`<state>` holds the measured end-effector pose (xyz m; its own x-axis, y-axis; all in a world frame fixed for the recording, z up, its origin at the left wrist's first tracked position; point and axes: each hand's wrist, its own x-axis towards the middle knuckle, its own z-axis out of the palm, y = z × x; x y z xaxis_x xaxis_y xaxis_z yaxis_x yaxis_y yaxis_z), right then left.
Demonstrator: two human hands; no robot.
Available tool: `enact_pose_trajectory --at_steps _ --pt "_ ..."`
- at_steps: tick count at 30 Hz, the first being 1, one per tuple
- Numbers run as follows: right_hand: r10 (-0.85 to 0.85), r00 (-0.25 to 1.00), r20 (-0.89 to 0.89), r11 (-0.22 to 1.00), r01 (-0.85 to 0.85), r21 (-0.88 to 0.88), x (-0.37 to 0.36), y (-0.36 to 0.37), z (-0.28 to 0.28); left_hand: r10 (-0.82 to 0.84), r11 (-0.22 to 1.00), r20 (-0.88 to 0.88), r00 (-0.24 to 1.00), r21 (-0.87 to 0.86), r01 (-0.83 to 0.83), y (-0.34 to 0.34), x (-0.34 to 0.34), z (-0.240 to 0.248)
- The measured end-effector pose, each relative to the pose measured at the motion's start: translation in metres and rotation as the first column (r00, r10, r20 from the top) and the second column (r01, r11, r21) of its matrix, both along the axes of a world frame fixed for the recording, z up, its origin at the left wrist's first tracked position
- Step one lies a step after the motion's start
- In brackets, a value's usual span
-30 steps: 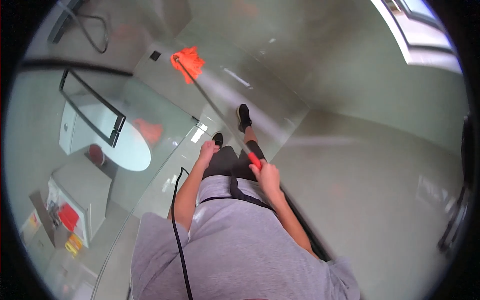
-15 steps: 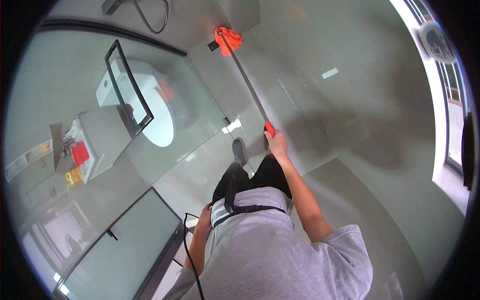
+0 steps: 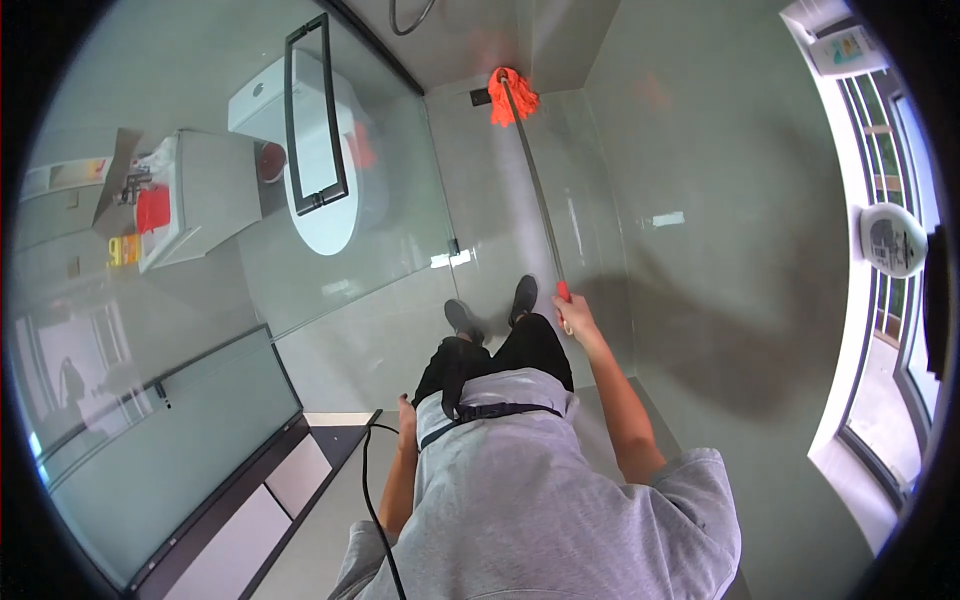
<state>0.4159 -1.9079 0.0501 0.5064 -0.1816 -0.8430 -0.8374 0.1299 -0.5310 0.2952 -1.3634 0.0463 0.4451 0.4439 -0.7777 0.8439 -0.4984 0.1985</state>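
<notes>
My right hand (image 3: 577, 318) is closed round the red grip end of a mop (image 3: 540, 190), ahead of my right leg. Its long grey pole slants away from me. At the far end the bright orange mop head (image 3: 513, 98) lies on the tiled floor by the wall, beside a small dark drain (image 3: 481, 97). My left hand (image 3: 407, 413) hangs at my left hip and holds nothing that I can see; its fingers show only in part and look loosely stretched.
A glass panel with a black handle (image 3: 338, 150) stands to the left, with a white toilet (image 3: 325, 225) behind it. A cabinet (image 3: 215, 190) carries a red container and a yellow bottle. Bottles stand on the window sill (image 3: 850, 330) at right. A black cable (image 3: 368, 490) runs beside my left arm.
My view has swung, so the toilet and mop appear farther right. The right hand has come nearer my body with the mop's grip. My right foot now shows fully beside the left.
</notes>
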Motion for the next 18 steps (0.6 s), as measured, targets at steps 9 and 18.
enact_pose_trajectory --at_steps 9,18 --pt "-0.262 0.965 0.004 0.928 0.251 0.275 0.042 -0.016 0.031 0.035 0.986 0.08 0.996 -0.165 -0.022 -0.092 0.161 0.026" --pt "-0.158 0.974 0.16 0.961 0.115 0.251 -0.003 -0.034 0.038 -0.023 0.982 0.027 0.999 -0.187 0.028 -0.098 0.074 0.117"
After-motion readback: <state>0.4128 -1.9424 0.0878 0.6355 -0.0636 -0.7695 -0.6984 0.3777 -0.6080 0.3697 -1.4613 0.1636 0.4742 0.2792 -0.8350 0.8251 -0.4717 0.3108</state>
